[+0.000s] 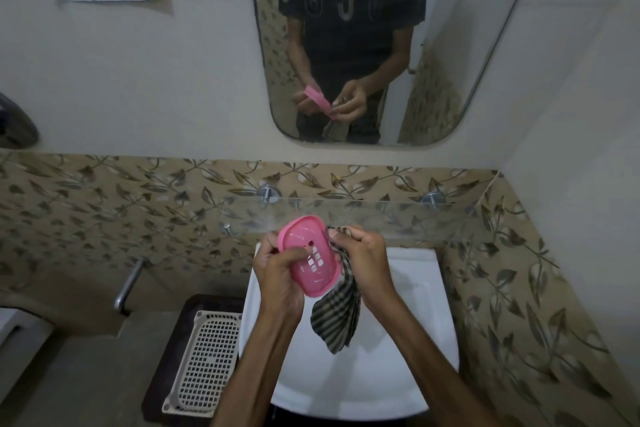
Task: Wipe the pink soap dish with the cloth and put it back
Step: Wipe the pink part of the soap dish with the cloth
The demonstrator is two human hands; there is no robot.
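Observation:
The pink soap dish [308, 255], oval with slots in its bottom, is held tilted above the white basin [408, 374]. My left hand [277, 274] grips its left side, thumb inside the dish. My right hand [363, 256] grips a striped brown-and-black cloth [337, 315] against the dish's right rim. The rest of the cloth hangs down over the basin.
A glass shelf [398, 215] on metal brackets runs along the leaf-patterned tiles just behind the hands. A mirror [363, 45] above reflects the person. A white perforated tray [204, 360] lies on a dark mat to the left. A metal handle [130, 284] projects from the left wall.

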